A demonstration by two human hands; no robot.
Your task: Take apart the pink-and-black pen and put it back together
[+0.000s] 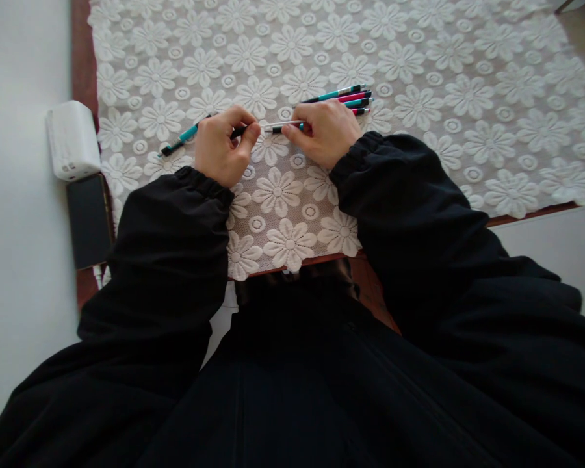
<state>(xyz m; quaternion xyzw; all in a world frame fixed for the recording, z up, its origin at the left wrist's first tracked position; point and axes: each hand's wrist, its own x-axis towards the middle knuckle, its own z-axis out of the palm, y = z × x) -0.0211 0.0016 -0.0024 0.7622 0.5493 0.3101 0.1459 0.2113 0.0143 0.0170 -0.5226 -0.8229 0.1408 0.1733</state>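
In the head view, my left hand is closed, its thumb and finger pinching a black pen part. My right hand is closed around a thin whitish pen refill, whose tip points at my left fingertips. Just below the refill, a short black pen piece shows by my right fingers; whether they grip it too I cannot tell. A teal and black pen lies left of my left hand, one end close to it. Behind my right hand lie several teal, pink and black pens, partly hidden by it.
A white lace tablecloth with flower shapes covers the brown table. At the left edge are a white boxy device and a dark-screened phone with a white cable at its lower end.
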